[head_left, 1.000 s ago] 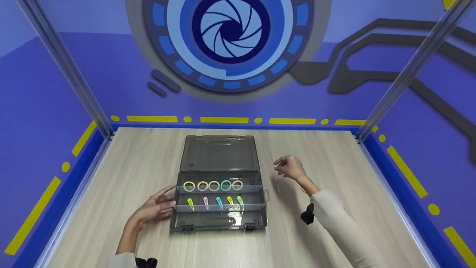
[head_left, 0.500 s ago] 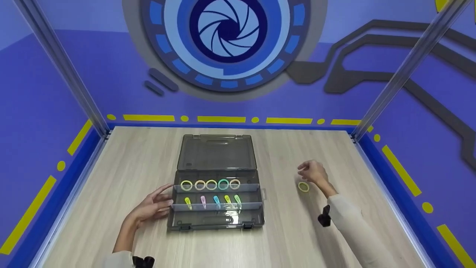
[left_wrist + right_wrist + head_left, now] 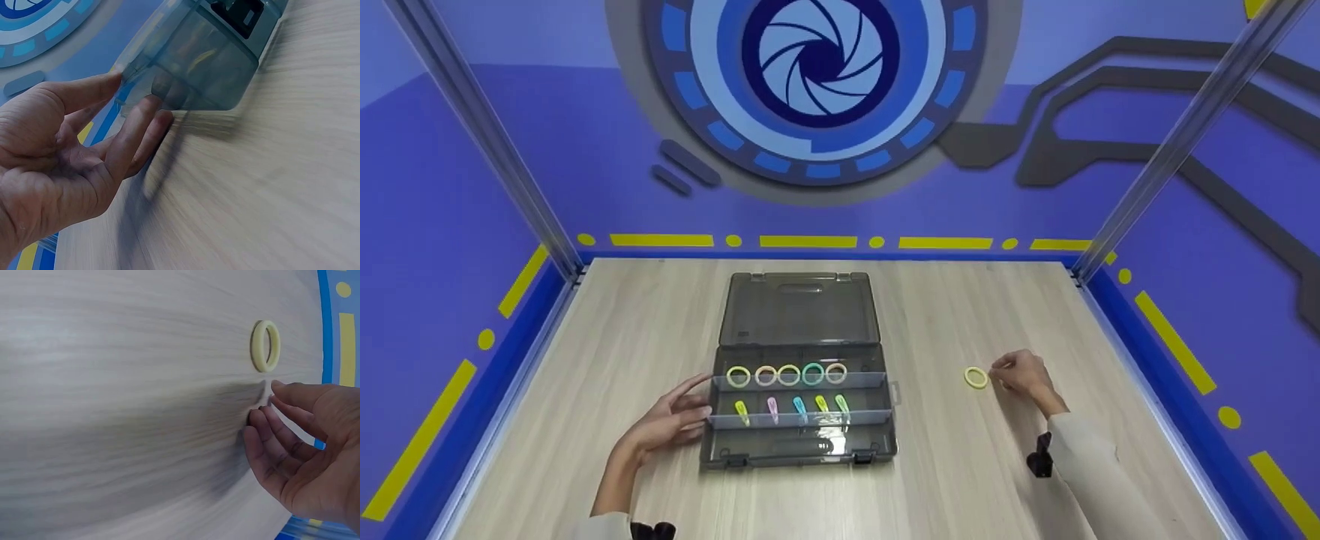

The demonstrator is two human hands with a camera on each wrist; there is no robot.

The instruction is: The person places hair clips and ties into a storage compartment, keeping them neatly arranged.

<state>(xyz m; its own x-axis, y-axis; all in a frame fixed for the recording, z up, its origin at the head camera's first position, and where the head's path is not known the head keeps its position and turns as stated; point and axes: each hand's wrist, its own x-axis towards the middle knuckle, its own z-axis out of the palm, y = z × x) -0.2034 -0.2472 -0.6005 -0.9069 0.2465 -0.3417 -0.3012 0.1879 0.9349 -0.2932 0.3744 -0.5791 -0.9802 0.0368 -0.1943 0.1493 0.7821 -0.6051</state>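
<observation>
A smoky clear plastic case (image 3: 799, 442) lies open on the table, lid folded back. Its back row holds several ring-shaped hair ties (image 3: 812, 364), and its middle row several snap hair clips (image 3: 799, 406). My left hand (image 3: 664, 424) touches the case's left side with extended fingers, seen close up in the left wrist view against the clear wall (image 3: 225, 79). To the right of the case, a pale yellow hair tie (image 3: 966, 373) lies flat on the table. My right hand (image 3: 1024, 375) is just right of it, fingers loosely bent, holding nothing visible; the right wrist view shows the hair tie (image 3: 258, 349) beyond the fingertips.
The case's front compartment (image 3: 772, 442) lies nearest me, with two dark latches (image 3: 864, 457) on the front edge. Blue printed panels (image 3: 840, 214) and metal posts (image 3: 1177, 165) border the wooden table (image 3: 930, 480).
My right hand has moved right, away from the case, and down beside the yellow hair tie, which the forearm covered at first. My left hand stays at the case's side.
</observation>
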